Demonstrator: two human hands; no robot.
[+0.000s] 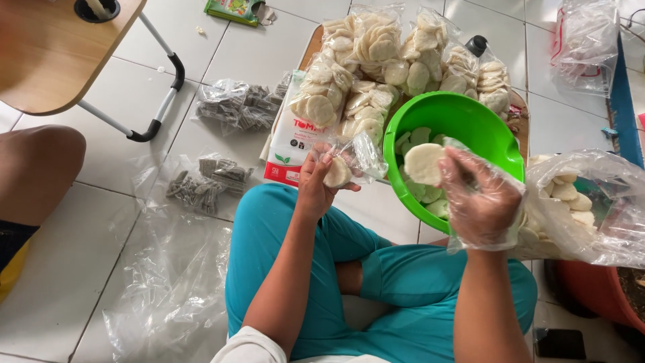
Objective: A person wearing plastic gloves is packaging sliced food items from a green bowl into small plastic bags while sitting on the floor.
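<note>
At the far left a wooden table stands on the tiled floor, with two packets of dark pieces and loose clear plastic sheets lying to its right. The left hand is closed narrowly on the mouth of a small clear bag with a pale cracker already inside; held only by a pinch, the thin film could slip or collapse shut. To its right the right hand, covered by a loose plastic glove, grips a stack of round crackers over the green bowl. The slack glove may let the brittle discs slide out and break. Filled bags are piled beyond the bowl.
</note>
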